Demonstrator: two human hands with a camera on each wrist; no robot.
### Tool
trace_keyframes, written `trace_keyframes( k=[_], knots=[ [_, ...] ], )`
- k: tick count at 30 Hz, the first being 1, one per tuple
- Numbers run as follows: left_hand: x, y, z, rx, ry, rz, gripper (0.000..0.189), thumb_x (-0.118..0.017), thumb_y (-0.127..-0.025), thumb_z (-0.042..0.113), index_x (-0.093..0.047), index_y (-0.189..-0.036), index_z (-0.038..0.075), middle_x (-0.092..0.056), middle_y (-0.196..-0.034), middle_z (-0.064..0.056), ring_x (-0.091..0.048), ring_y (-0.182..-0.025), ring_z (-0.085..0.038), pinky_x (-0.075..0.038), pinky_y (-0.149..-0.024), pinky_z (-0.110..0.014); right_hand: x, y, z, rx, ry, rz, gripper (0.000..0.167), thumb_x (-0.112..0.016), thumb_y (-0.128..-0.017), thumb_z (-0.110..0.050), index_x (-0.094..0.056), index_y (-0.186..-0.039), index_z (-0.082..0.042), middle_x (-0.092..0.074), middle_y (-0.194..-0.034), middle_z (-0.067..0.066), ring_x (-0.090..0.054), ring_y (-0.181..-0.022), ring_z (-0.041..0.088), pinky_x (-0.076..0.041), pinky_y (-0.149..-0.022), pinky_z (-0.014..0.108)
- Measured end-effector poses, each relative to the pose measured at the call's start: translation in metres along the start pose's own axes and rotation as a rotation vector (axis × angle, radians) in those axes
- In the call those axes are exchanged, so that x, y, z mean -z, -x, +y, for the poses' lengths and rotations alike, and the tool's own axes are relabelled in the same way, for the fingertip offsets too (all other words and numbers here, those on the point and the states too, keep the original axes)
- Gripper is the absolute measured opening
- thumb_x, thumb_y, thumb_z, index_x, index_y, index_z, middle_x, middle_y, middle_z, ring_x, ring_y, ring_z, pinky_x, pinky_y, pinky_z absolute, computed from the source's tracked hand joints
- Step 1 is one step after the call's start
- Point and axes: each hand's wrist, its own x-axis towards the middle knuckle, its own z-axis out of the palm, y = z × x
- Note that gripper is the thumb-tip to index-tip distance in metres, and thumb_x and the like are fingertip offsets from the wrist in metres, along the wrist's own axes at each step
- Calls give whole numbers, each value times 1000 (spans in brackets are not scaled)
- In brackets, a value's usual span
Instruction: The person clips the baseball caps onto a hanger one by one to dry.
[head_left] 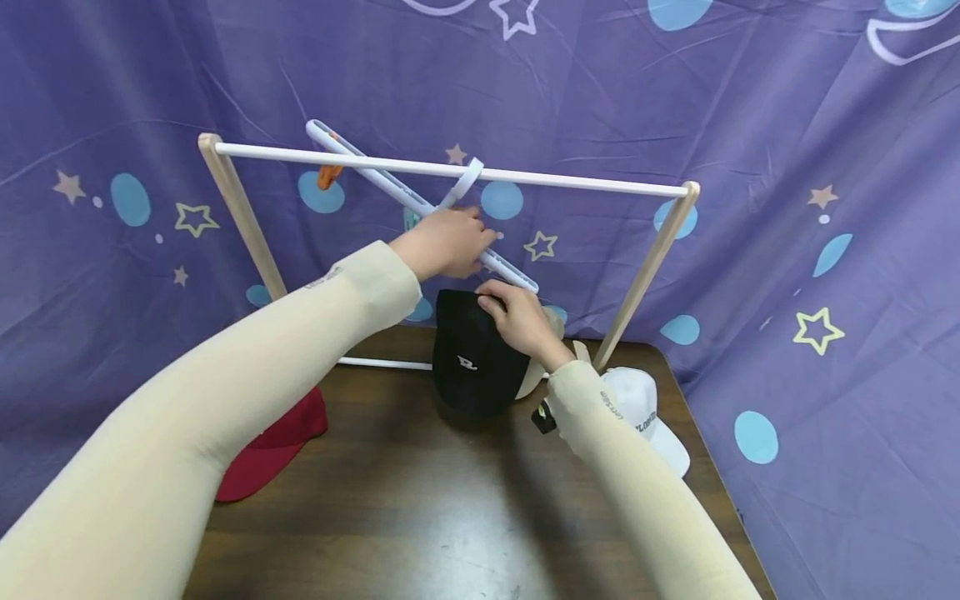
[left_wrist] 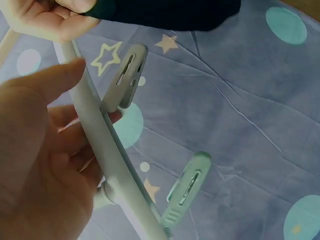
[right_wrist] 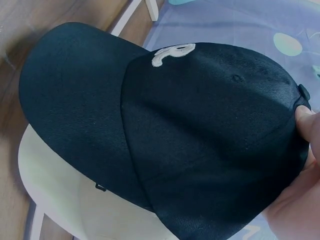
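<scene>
Hanger [head_left: 397,190] hooked over the white rail [head_left: 585,182], its bar within the curled fingers of the left hand [head_left: 450,242]; grey clip [left_wrist: 117,90] and green clip [left_wrist: 181,197] hold nothing. Black cap [head_left: 476,358] unclipped, brim down below the hanger's right end, crown pinched by the right hand [head_left: 521,321]. Dark wooden table [head_left: 420,517] bears red cap [head_left: 281,442] left, white cap [head_left: 637,404] right; purple patterned curtain [head_left: 585,83] far side.

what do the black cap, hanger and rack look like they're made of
Black cap: matte woven cloth, by its seams and faint texture. Hanger: probably plastic, smooth and pale with moulded-looking clips. Rack: tan posts, likely wood; the smooth white bar could be painted metal or plastic.
</scene>
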Motion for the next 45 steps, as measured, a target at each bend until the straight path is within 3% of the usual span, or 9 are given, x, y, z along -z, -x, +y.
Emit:
trace_keyframes(
  k=[4,9,18,31,45],
  knots=[
    [1,-1,1,27,-33,-65,48,-63,-106,30,-60,-144,1,-66,-141,-16,-50,-139,-37,-42,-118,-48,1,0,-2,-11,-1,4,16,-63,-108,-17,-76,-115,-12,-76,-116,4,-69,-112,24,-52,-100,43],
    [2,-1,2,37,-56,-87,39,-66,-105,18,-62,-141,3,-69,-135,-15,-53,-137,-38,-44,-116,-48,3,1,-2,-30,2,-8,17,-62,-109,-19,-76,-117,-13,-76,-118,4,-69,-113,24,-52,-101,43],
    [-2,4,0,10,-35,-47,26,-63,-105,5,-67,-131,3,-72,-124,-18,-66,-117,-38,-54,-104,-49,3,2,-1,-33,8,4,18,-62,-109,-19,-76,-118,-13,-76,-118,4,-69,-114,25,-52,-102,44],
    [-7,1,-2,-37,5,34,20,-59,-106,0,-74,-119,0,-74,-114,-20,-69,-110,-37,-56,-99,-49,4,4,-1,-44,1,25,19,-63,-108,-17,-76,-119,-10,-76,-120,7,-68,-118,26,-52,-104,43],
    [-3,1,-5,-81,40,28,23,-64,-104,3,-74,-124,2,-74,-115,-19,-69,-111,-36,-55,-99,-47,2,3,1,-57,18,14,18,-62,-109,-17,-76,-119,-12,-76,-120,6,-68,-116,25,-52,-103,43]
  ],
)
